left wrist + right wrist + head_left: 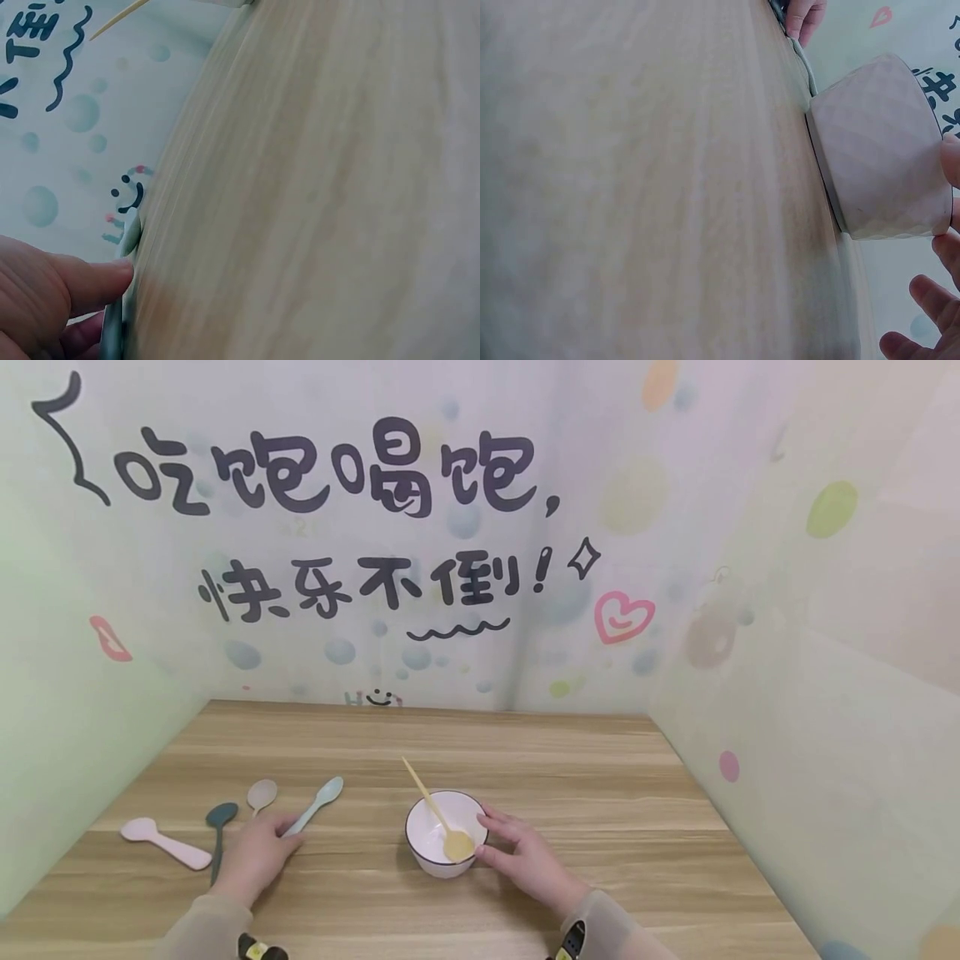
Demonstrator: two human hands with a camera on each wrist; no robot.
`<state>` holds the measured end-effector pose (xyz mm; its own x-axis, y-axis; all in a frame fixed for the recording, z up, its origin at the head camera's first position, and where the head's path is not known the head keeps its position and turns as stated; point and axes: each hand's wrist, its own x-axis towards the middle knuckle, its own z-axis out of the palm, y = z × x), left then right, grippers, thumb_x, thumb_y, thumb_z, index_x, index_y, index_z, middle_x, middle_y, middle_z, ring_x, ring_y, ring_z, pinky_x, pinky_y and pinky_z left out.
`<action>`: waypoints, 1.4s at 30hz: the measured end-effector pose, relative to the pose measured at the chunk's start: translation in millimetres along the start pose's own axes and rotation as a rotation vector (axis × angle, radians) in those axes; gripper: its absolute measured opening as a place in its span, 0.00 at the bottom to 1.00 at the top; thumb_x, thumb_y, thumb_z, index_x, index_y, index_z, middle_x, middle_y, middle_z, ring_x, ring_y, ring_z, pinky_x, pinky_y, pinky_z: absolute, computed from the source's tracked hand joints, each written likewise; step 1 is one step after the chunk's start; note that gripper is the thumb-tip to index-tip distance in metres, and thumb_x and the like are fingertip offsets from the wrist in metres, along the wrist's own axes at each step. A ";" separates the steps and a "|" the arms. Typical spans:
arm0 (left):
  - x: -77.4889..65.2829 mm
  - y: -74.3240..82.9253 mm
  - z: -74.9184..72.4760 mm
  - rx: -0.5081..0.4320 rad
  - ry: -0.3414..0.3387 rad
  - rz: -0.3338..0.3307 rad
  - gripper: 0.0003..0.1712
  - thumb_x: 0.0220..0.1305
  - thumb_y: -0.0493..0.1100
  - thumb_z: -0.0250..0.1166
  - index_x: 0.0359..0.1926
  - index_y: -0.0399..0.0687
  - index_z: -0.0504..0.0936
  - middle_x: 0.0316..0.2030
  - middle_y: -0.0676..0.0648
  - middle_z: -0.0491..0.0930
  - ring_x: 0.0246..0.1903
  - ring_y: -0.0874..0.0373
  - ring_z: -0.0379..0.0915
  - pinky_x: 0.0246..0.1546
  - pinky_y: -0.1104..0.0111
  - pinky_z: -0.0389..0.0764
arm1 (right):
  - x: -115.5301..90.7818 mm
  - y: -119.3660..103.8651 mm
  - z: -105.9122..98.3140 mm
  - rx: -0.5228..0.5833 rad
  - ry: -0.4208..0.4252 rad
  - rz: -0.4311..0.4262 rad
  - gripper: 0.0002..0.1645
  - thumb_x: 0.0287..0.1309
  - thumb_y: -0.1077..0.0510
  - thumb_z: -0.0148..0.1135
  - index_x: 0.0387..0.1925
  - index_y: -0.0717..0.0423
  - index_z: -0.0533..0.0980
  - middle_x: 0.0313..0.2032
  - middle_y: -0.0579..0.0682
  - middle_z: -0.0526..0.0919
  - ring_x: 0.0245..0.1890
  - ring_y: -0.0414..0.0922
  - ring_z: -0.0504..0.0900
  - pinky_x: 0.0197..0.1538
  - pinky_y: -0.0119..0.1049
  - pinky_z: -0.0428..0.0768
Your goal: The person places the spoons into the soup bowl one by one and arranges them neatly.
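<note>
My left hand (258, 852) pinches the handle of a light blue spoon (318, 802), which lies at a slant over the table. In the left wrist view, the thumb of the left hand (45, 296) presses against that spoon (129, 232). My right hand (536, 864) holds the right rim of a white bowl (429, 864) with thumb and fingers; its other fingers spread out in the right wrist view. The bowl stands upright with a dark rim. Inside it leans a yellow spoon (459, 846), handle sticking out over the far rim.
Left of the left hand lie a pink spoon (168, 845), a dark green spoon (221, 816) and a beige spoon (262, 794); the hand partly hides the last two. The wooden table (600, 793) meets printed walls (487, 677) at its back and sides.
</note>
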<state>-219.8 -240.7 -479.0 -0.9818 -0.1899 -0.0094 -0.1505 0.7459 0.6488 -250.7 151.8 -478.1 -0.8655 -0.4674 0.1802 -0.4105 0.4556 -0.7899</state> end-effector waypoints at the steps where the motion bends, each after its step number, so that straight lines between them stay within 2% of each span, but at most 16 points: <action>1: 0.4 -0.4 0.1 -0.003 -0.001 -0.010 0.24 0.63 0.44 0.64 0.55 0.32 0.77 0.50 0.31 0.77 0.52 0.34 0.72 0.48 0.44 0.71 | 0.0 0.0 0.0 -0.001 0.003 -0.002 0.34 0.58 0.45 0.65 0.62 0.56 0.72 0.68 0.51 0.65 0.68 0.57 0.60 0.66 0.57 0.57; 9: 1.0 -0.8 -1.2 -0.002 0.008 -0.053 0.24 0.62 0.44 0.65 0.52 0.29 0.76 0.46 0.32 0.79 0.45 0.39 0.75 0.42 0.48 0.73 | 0.5 0.5 0.3 -0.001 0.010 -0.009 0.32 0.58 0.47 0.65 0.62 0.56 0.73 0.68 0.50 0.66 0.68 0.57 0.61 0.66 0.57 0.58; 19: 1.3 -1.8 0.5 0.006 0.024 -0.039 0.22 0.62 0.43 0.64 0.50 0.29 0.78 0.44 0.32 0.80 0.45 0.38 0.74 0.43 0.47 0.73 | 1.1 0.6 0.2 0.008 -0.002 -0.007 0.32 0.59 0.47 0.65 0.62 0.57 0.72 0.68 0.51 0.65 0.68 0.57 0.60 0.66 0.57 0.58; 28: -0.9 -0.9 3.1 0.008 0.025 0.004 0.20 0.62 0.43 0.64 0.50 0.33 0.80 0.46 0.33 0.80 0.48 0.35 0.74 0.46 0.45 0.72 | 0.8 0.0 0.5 0.004 0.001 -0.004 0.32 0.59 0.48 0.65 0.62 0.56 0.73 0.68 0.50 0.66 0.68 0.57 0.61 0.66 0.57 0.58; 42: -1.9 -0.5 3.2 0.009 0.038 -0.002 0.25 0.60 0.45 0.66 0.52 0.29 0.77 0.45 0.33 0.80 0.44 0.39 0.76 0.42 0.49 0.74 | 0.2 -0.6 1.1 0.012 0.004 0.019 0.32 0.59 0.48 0.65 0.62 0.55 0.72 0.68 0.48 0.65 0.68 0.56 0.60 0.66 0.57 0.58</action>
<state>-218.3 -238.6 -481.7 -0.9764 -0.2151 0.0185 -0.1534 0.7515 0.6416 -250.3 150.7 -478.2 -0.8745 -0.4553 0.1673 -0.3902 0.4555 -0.8001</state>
